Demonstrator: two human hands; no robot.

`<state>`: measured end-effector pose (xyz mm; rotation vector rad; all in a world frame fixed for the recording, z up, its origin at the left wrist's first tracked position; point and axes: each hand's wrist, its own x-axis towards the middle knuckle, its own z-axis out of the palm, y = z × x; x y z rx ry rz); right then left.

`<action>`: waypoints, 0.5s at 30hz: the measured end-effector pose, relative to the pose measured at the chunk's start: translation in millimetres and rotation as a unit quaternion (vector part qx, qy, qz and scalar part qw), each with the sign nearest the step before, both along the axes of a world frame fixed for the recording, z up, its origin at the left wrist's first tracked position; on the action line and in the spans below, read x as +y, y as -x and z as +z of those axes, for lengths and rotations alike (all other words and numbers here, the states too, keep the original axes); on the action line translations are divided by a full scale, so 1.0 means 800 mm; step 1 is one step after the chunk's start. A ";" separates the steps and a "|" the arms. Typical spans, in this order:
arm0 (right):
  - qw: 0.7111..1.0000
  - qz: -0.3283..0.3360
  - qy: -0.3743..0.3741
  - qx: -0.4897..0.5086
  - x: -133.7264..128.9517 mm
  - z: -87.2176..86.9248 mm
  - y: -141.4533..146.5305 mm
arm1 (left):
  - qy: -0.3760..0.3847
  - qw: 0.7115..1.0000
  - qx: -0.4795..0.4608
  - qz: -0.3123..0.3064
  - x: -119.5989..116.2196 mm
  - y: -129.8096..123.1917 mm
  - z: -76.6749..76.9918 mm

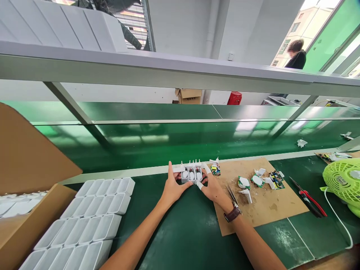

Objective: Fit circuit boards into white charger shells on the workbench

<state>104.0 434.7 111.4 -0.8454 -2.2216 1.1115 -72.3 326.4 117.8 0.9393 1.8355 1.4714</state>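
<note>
White case: from my head view, it sits in front of me, between my left hand (pixel 171 189) and my right hand (pixel 212 188), near the far edge of the bench (pixel 174 232); the white case (pixel 191 175) has three open compartments in a row, each with a round piece inside.
Long axis: it runs left to right, roughly along the bench's far edge, with small pins standing up on the far side.
Left fingers: part-closed around the left end, thumb along the near side; they have hold of the case.
Right fingers: part-closed at the right end, two of them in white covers, gripping it too.
Nearer hand: neither; both touch the case, one at each end.
White strip: the white strip (pixel 178 169) lies off the far left corner, by my left fingers; I cannot tell whether it is joined to the case.
Right of the case: a small circuit board (pixel 215 170) is just past my right fingers; tweezers (pixel 231 192) lie beside my right wrist on the cardboard sheet (pixel 267 210).
Left of the case: rows of white tubs (pixel 92 219), well apart from my left fingers.
</note>
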 end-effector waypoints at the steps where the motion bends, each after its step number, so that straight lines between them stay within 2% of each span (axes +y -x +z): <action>1: 1.000 -0.008 -0.006 0.006 0.000 -0.004 -0.001 | -0.005 1.000 0.000 -0.002 0.002 0.000 -0.003; 7: 0.999 -0.030 -0.034 -0.002 -0.004 -0.013 -0.006 | 0.007 0.999 0.031 0.029 0.004 -0.003 -0.012; 12: 0.994 -0.040 -0.098 0.012 -0.007 -0.016 -0.002 | -0.012 0.999 0.015 0.045 0.006 -0.011 0.001; 15: 0.983 -0.067 -0.168 0.020 -0.007 -0.018 -0.002 | -0.039 0.999 -0.011 0.029 0.004 -0.020 0.008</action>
